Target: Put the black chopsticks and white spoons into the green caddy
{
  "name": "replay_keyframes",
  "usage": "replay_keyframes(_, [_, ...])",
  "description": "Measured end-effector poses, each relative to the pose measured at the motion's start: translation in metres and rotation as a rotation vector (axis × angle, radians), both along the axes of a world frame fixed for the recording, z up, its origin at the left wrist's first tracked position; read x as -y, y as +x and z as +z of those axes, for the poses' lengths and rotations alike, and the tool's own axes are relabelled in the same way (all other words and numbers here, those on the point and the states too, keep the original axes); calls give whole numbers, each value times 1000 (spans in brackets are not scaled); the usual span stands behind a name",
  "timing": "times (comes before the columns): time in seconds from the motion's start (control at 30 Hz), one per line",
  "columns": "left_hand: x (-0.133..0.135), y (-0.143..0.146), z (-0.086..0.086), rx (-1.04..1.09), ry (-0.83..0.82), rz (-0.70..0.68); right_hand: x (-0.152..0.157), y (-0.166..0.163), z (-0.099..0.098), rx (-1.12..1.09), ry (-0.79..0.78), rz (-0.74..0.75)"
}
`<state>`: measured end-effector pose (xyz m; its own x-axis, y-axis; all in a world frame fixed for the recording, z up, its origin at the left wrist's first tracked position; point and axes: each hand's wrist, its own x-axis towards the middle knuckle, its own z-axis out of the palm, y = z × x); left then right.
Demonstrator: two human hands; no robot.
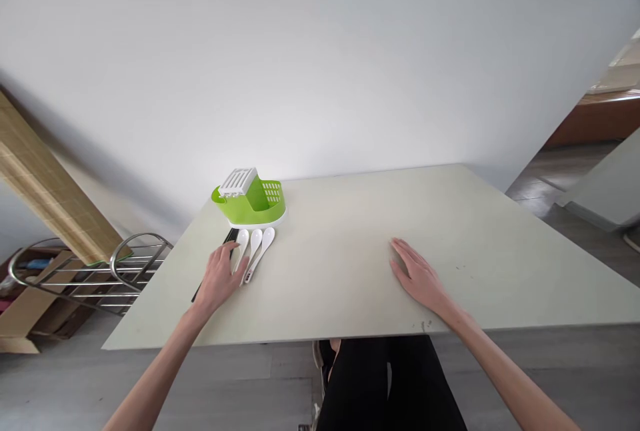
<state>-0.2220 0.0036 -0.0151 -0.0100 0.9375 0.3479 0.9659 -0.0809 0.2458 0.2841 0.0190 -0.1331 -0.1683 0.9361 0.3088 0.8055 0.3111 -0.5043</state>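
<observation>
My left hand (219, 279) is at the left part of the table, above the black chopsticks (232, 235) and the leftmost white spoon (243, 239). Its thumb and fingers are apart and it covers part of these things; whether it touches them I cannot tell. Two more white spoons, a middle spoon (255, 240) and a right spoon (267, 239), lie side by side just right of the thumb. Behind them stands a green and white utensil holder (250, 207) with a slotted white top. My right hand (419, 277) lies flat on the tabletop, fingers stretched out, holding nothing.
The pale table (345, 251) reaches back to a white wall (350, 71). A metal rack (95, 277) and an open cardboard box (30, 297) are on the floor at the left, with a tall tan panel (55, 191) leaning there. My legs (385, 384) are at the front edge.
</observation>
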Motion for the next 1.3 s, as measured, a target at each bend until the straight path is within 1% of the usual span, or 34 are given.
replay_keyframes(0.13, [9, 7, -29, -55, -40, -27, -2, -1, 1, -2, 13, -5])
replay_keyframes(0.27, [17, 9, -44, -77, -47, 0, -3, -1, 1, 0, 18, -15])
replay_keyframes(0.43, [28, 9, -51, -67, -6, -12, -4, 1, 0, 1, 28, -20])
replay_keyframes(0.63, [36, 11, -52, -48, 46, -2, -5, 5, 1, 16, 13, -15])
replay_keyframes(0.73, [39, 11, -49, -54, 51, 15, -5, 7, -2, 17, 10, -11])
replay_keyframes(0.83, [40, 3, -40, -52, 57, 57, -5, 9, -3, 15, -4, -8])
replay_keyframes(0.9, [38, -6, -31, -62, 79, 127, -4, 11, -4, 13, -12, -11])
replay_keyframes(0.97, [33, -16, -20, -102, 56, 236, -2, 11, -3, 13, -16, -15])
replay_keyframes(1.03, [26, -25, -8, -166, -41, 349, -2, 11, -3, 13, -13, -17])
replay_keyframes(1.1, [18, -31, 2, -233, -190, 413, -2, 11, -4, 14, -11, -21])
replay_keyframes(1.2, [5, -36, 14, -349, -424, 411, -4, 10, -6, 19, -13, -24])
replay_keyframes(1.3, [-7, -39, 23, -412, -570, 374, -5, 11, -8, 24, -15, -25])
